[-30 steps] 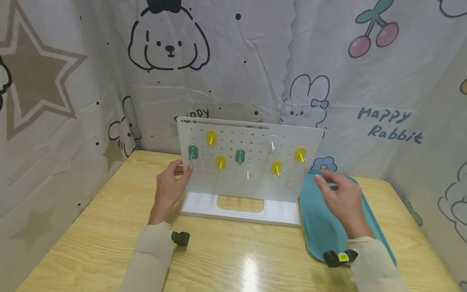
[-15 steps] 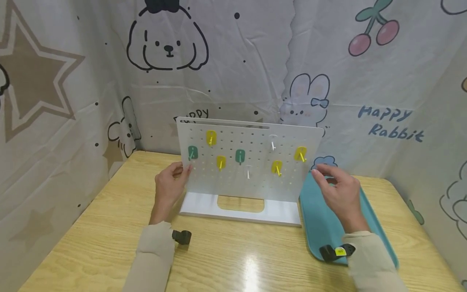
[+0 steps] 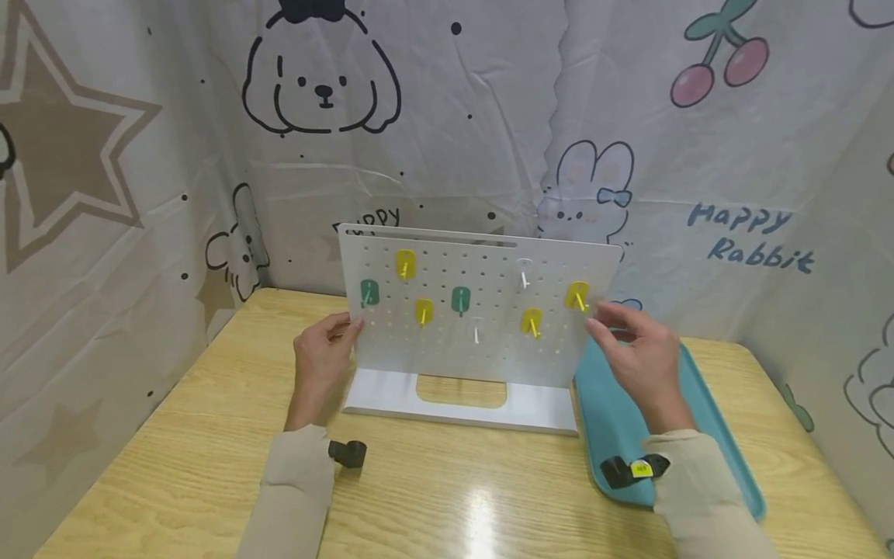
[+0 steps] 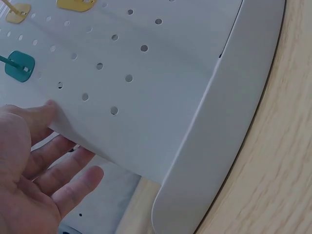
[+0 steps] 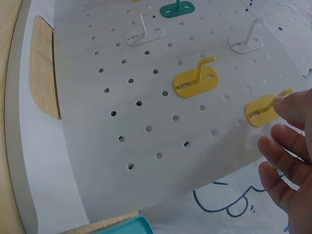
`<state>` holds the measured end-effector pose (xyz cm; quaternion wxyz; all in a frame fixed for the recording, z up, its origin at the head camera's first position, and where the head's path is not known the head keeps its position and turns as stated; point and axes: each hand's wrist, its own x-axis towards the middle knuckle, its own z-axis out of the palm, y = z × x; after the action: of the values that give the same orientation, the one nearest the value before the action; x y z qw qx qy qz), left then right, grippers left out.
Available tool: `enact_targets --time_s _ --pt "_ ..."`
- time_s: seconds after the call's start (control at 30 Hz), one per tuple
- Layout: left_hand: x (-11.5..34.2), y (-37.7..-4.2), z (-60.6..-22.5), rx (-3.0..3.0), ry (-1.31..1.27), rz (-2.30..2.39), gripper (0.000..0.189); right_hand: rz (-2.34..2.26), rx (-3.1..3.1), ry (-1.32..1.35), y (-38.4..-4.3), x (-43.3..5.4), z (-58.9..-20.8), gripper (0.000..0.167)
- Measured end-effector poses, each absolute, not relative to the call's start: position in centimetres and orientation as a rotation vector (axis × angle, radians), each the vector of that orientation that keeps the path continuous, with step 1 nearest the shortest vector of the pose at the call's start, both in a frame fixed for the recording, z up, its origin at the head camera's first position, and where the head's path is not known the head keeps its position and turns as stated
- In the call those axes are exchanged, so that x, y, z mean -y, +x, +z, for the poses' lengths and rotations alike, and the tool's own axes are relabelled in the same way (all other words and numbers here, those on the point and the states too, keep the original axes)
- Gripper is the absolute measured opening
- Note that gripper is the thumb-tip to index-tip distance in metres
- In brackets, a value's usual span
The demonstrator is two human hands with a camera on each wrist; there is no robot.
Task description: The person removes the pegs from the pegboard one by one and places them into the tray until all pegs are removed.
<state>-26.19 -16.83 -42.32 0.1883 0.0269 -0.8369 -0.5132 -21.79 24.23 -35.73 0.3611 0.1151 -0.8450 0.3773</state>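
A white pegboard (image 3: 391, 349) stands upright on its white base (image 3: 538, 407). Several yellow, green and white hooks hang on its front, among them a green hook (image 3: 369, 293) near the left edge. My left hand (image 3: 323, 353) holds that edge, thumb (image 4: 44, 114) on the front and fingers behind it. At the opposite edge is my right hand (image 3: 642, 357), its fingers loosely bent. In the right wrist view its thumb (image 5: 292, 107) overlaps the arm of the rightmost yellow hook (image 5: 258, 114). Another yellow hook (image 5: 195, 83) sits lower and farther in.
A teal tray (image 3: 615, 442) lies on the wooden table (image 3: 419, 481) to the right of the board, partly under my right arm. Behind the table and along both sides hangs a printed fabric curtain (image 3: 447, 155).
My right hand has moved left, from over the tray to the board's right edge beside the yellow hook. The left hand stays at the left edge, and the hooks have not moved.
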Motion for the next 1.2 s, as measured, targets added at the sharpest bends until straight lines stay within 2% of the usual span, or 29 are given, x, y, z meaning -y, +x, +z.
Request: enact_targets --time_s 0.37,1.2 --pt "16.9 -26.2 -42.6 2.360 0.127 -1.468 0.028 0.995 2.125 0.334 -23.1 -23.0 -35.5 0.016" --pt "17.1 -26.2 -42.2 2.363 0.135 -1.468 0.027 1.146 2.094 0.319 -22.4 -22.9 -34.9 0.013"
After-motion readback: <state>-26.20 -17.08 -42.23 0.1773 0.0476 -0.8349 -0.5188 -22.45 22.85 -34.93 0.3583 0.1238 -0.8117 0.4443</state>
